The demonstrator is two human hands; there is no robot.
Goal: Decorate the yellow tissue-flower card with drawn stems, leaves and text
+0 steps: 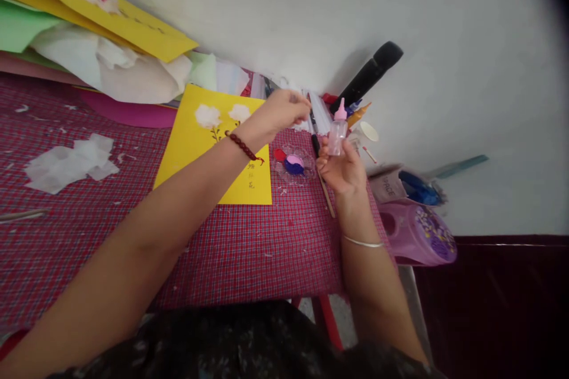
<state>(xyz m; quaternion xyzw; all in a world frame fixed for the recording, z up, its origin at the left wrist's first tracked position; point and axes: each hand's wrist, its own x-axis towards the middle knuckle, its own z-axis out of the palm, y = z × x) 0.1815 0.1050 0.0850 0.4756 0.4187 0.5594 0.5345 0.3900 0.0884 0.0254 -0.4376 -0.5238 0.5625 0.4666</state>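
A small clear squeeze bottle (336,135) with a pink pointed nozzle stands tilted in my right hand (341,169), the fingers wrapped round its lower part. My left hand (291,109) is raised to the left of the bottle, its fingers drawn together; whether anything is between them I cannot make out. Under my left forearm lies a yellow sheet (191,148) with white paper flowers (207,115), drawn stems and handwritten characters. Between the sheet and my right hand sits a clear dish (306,176) with red, pink and dark blue paint. A brush (326,192) lies beside the dish.
White tissue pieces (71,163) are on the checked tablecloth (262,249) at left. Stacked coloured papers (146,35) lean along the wall. A black cylinder (368,74) and an orange tube (359,114) stand at the back. A pink plastic container (411,234) is beyond the right edge.
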